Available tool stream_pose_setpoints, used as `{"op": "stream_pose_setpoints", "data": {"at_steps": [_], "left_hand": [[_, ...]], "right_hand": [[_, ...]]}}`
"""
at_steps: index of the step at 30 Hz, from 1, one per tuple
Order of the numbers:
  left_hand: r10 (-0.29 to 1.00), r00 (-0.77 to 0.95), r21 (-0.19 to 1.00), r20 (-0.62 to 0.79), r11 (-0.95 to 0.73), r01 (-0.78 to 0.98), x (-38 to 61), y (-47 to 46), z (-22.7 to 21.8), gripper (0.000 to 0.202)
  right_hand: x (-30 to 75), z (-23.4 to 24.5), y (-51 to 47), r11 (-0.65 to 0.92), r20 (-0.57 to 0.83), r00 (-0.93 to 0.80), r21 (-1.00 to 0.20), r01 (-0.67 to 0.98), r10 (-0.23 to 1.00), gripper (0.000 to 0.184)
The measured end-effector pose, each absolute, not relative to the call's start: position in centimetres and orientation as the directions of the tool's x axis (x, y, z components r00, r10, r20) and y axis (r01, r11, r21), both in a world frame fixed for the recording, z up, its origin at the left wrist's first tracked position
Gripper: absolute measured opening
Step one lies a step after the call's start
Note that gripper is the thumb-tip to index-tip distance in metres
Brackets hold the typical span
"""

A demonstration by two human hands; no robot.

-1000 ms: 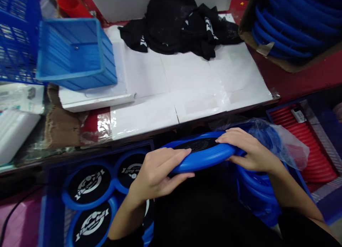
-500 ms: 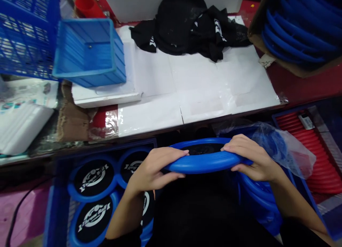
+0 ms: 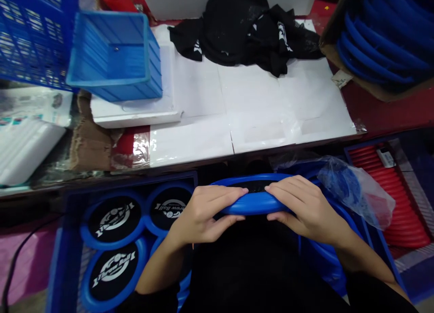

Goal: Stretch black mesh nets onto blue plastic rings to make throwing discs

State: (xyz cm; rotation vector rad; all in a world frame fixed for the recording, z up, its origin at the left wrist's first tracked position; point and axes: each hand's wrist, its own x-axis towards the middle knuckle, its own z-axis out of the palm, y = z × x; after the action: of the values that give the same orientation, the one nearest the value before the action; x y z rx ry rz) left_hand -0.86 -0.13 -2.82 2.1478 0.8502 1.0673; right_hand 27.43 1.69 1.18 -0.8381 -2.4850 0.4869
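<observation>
A blue plastic ring with black fabric across its middle (image 3: 256,204) is held up in front of my body, below the table's front edge. My left hand (image 3: 212,211) pinches its near rim, thumb beneath and fingers on top. On the right, my right hand (image 3: 301,204) grips the same rim in the same way, its fingertips close to those of the left. The far rim shows behind the fingers. Finished-looking discs of the same kind, blue-rimmed with a white print on black (image 3: 114,219), lie in a dark blue crate at my left.
White sheets cover the table (image 3: 196,141). Black printed fabric pieces (image 3: 237,33) lie at its back, a light blue bin (image 3: 115,82) at left. A carton (image 3: 376,94) of blue rings stands right. Red rings (image 3: 396,195) and a clear plastic bag (image 3: 356,191) are below.
My right hand has slid left along the rim, closer to my left hand. Both hands still hold the ring, and the view has shifted slightly.
</observation>
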Motion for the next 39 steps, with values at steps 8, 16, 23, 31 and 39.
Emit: {"op": "stream_pose_setpoints", "data": {"at_steps": [8, 16, 23, 31, 39], "left_hand": [[0.801, 0.353, 0.716, 0.484, -0.594, 0.366, 0.3, -1.3, -4.0, 0.039], [0.785, 0.442, 0.754, 0.434, -0.585, 0.299, -1.2, -0.3, -4.2, 0.042], [0.749, 0.272, 0.776, 0.604, -0.63, 0.012, -6.4, 0.9, -8.2, 0.045], [0.875, 0.437, 0.734, 0.211, -0.437, 0.52, -5.2, 0.1, -7.5, 0.041], [0.817, 0.309, 0.575, 0.487, -0.566, 0.591, 5.2, -0.7, -6.2, 0.031]], "right_hand": [[27.2, -0.2, 1.3, 0.707, 0.383, -0.605, -0.502, 0.498, 0.698, 0.028], [28.5, -0.8, 2.5, 0.689, 0.284, -0.691, -0.591, 0.419, 0.665, 0.043], [33.3, -2.0, 4.4, 0.571, 0.195, -0.652, -0.697, 0.434, 0.733, 0.038], [31.1, -2.7, 3.3, 0.689, 0.328, -0.642, -0.564, 0.456, 0.693, 0.039], [28.8, -2.2, 1.5, 0.727, 0.366, -0.629, -0.39, 0.565, 0.686, 0.036]]}}
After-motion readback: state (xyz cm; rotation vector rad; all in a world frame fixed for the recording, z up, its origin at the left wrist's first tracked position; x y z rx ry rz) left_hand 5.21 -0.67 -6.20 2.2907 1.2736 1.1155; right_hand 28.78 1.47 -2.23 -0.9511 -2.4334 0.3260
